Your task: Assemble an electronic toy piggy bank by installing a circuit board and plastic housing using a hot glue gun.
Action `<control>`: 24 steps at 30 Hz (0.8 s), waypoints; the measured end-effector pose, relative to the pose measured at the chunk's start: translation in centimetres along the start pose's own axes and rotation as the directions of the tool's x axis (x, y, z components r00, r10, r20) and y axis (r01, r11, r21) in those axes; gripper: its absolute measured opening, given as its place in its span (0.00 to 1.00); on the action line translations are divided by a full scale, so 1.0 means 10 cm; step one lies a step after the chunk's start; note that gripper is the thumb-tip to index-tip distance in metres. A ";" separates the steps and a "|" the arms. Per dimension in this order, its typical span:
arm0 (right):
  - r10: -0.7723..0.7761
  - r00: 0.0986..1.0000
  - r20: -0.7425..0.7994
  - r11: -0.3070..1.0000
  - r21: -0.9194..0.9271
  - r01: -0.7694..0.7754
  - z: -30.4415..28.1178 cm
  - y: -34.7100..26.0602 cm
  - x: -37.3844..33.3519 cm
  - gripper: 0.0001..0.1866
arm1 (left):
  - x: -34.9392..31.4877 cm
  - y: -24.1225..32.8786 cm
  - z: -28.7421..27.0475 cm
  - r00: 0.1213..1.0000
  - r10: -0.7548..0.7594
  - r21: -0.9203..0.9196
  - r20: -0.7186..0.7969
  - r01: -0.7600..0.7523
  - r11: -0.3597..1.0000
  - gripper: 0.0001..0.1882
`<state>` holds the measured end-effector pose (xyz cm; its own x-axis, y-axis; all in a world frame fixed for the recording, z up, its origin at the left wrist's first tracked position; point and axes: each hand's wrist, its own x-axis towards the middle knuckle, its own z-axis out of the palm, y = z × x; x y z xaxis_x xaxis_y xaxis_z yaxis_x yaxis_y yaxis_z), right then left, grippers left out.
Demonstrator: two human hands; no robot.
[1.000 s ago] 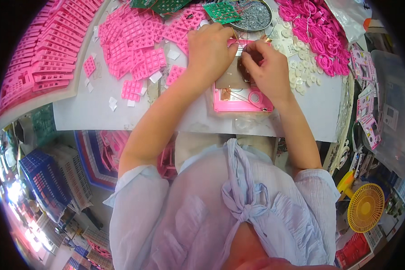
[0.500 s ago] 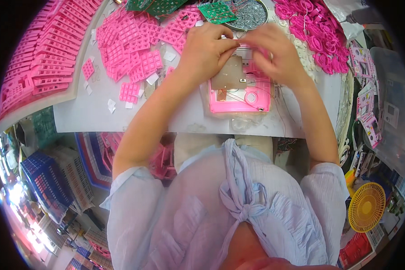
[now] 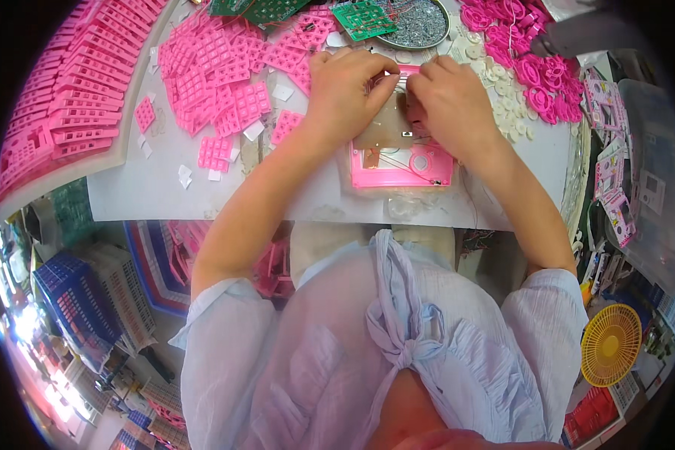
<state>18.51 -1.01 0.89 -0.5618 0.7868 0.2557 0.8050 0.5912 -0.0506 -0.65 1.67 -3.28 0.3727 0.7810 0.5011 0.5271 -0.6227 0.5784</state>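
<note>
A pink plastic casing [image 3: 401, 178] lies on the white worktable, with a brown circuit board [image 3: 379, 135] and thin wires inside it. My left hand [image 3: 349, 90] is bent over the board's far left corner, thumb and forefinger pinched together. What sits between those fingertips is too small to make out. At the board's right side my right hand [image 3: 454, 101] has its fingers curled down into the casing. Its fingertips are partly hidden, and so is whatever they grip. Both hands cover much of the casing's far half.
Pink button pads [image 3: 217, 67] are heaped to the left, beside stacked pink casings [image 3: 82, 97]. Behind my hands are a dish of screws [image 3: 420, 26] and green circuit boards [image 3: 364, 19]. Magenta loops [image 3: 536, 67] and white discs [image 3: 502, 86] lie right. A dark elongated tool [image 3: 589, 34] hangs nearby.
My right hand has come down and slightly nearer, from a blurred position by the left fingertips to the board's right side. My left hand shifted slightly. The dark tool swung left.
</note>
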 end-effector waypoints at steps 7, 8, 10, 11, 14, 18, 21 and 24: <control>0.149 0.989 0.009 0.957 0.249 -0.147 -0.06 -0.21 -0.32 0.04 | 0.07 0.11 -0.10 0.983 0.139 0.173 0.116 -0.158 0.972 0.04; 0.191 0.981 -0.032 0.941 0.292 -0.173 -0.05 -0.25 -0.37 0.04 | 0.11 0.11 -0.11 0.973 0.173 0.137 0.152 -0.194 0.971 0.04; 0.244 0.969 -0.037 0.926 0.306 -0.222 -0.09 -0.32 -0.42 0.04 | 0.18 0.06 -0.11 0.945 0.242 0.060 0.218 -0.260 0.964 0.04; 0.278 0.960 -0.039 0.917 0.309 -0.253 -0.10 -0.33 -0.44 0.05 | 0.22 0.05 -0.10 0.928 0.268 0.060 0.259 -0.293 0.954 0.04; 0.294 0.953 -0.071 0.913 0.314 -0.258 -0.08 -0.36 -0.46 0.05 | 0.30 0.05 -0.09 0.865 0.327 0.066 0.380 -0.378 0.923 0.04; 0.310 0.950 0.027 0.910 0.282 -0.305 -0.13 -0.35 -0.45 0.05 | 0.37 0.08 -0.07 0.782 0.392 0.093 0.485 -0.492 0.866 0.04; 0.311 0.950 0.001 0.916 0.267 -0.300 -0.11 -0.35 -0.44 0.04 | 0.38 0.11 -0.02 0.736 0.462 0.102 0.494 -0.577 0.811 0.05; 0.271 0.961 -0.059 0.948 0.190 -0.256 -0.16 -0.35 -0.39 0.04 | 0.37 0.16 0.00 0.728 0.350 0.158 0.590 -0.529 0.834 0.06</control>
<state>18.17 -6.41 1.61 -0.3102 0.9056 0.2892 0.8703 0.3929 -0.2970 1.59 3.60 -0.47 0.9062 0.3790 0.1874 0.3630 -0.9247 0.1148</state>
